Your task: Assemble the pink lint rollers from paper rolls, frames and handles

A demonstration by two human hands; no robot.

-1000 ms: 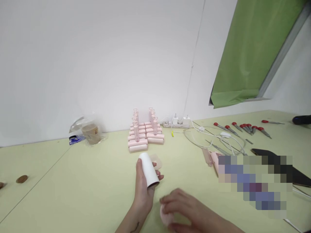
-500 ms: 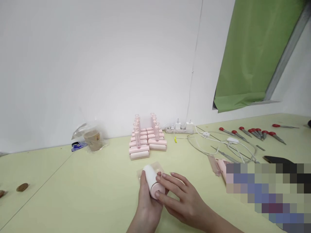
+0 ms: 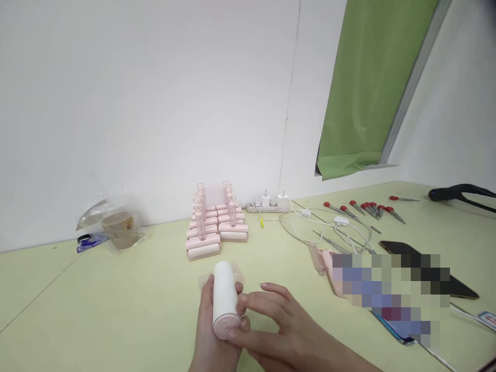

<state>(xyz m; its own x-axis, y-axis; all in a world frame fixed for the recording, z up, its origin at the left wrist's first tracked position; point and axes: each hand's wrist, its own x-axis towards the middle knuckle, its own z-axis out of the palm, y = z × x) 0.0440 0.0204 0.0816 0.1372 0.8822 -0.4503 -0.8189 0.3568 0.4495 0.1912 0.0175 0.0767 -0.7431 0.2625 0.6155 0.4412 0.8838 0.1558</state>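
A white lint roller refill point(image 3: 225, 287) with a pink end cap point(image 3: 227, 326) is held over the table, cap toward me. My left hand point(image 3: 213, 330) wraps around it from below, fingertips showing on its right side. My right hand point(image 3: 279, 325) touches the refill near the cap with thumb and index finger, while its other fingers stretch out. Behind the refill, a translucent sheet point(image 3: 205, 279) partly shows; whether it is attached cannot be made out. Beyond my hands, several pink lint rollers point(image 3: 203, 248) stand in two rows by the wall.
A power strip point(image 3: 267, 208) with chargers and tangled white cables lies along the wall. Several red-ended tools point(image 3: 366, 208), a black tablet-like object point(image 3: 391, 249) and pink parts point(image 3: 329, 268) lie right. A bagged brown cup point(image 3: 122, 230) stands left.
The view has turned right, so the background shifts left. The refill is now more upright in my left hand. My right thumb and index finger stay at the refill's cap end.
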